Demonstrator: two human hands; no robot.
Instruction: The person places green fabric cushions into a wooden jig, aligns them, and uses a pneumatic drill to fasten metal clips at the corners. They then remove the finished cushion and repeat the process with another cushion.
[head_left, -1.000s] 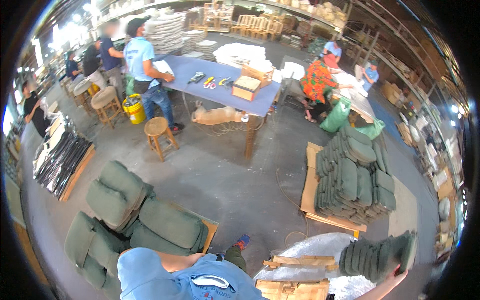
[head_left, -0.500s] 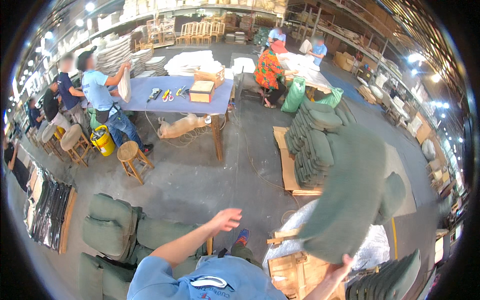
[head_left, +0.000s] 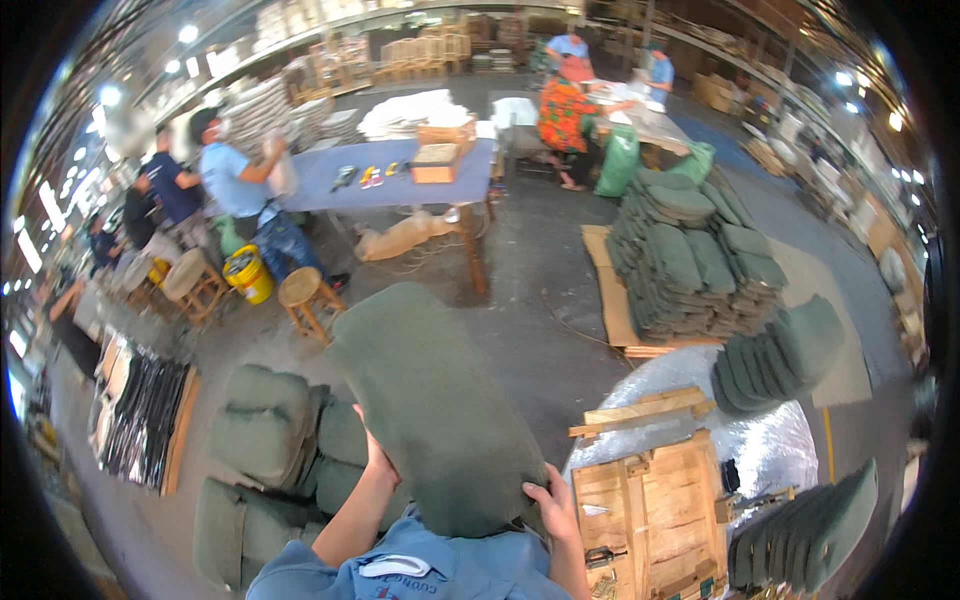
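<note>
One green cushion (head_left: 435,410), held at opposite sides by both hands (head_left: 378,460); cushion pile (head_left: 262,410), left; wooden board (head_left: 675,500), right; blue counter (head_left: 320,190) bearing box (head_left: 435,170); round stool (head_left: 302,287).

Looking down and forward from my own head
This wide fisheye is the left of two I wear; it tilts down past my shirt (head_left: 475,562) and out ahead across the floor (head_left: 540,235); my left hand (head_left: 378,460) and right hand (head_left: 554,504) sit close, low in the middle; the blue-topped table (head_left: 395,200) is farther off; edges curve toward the dark rim.
</note>
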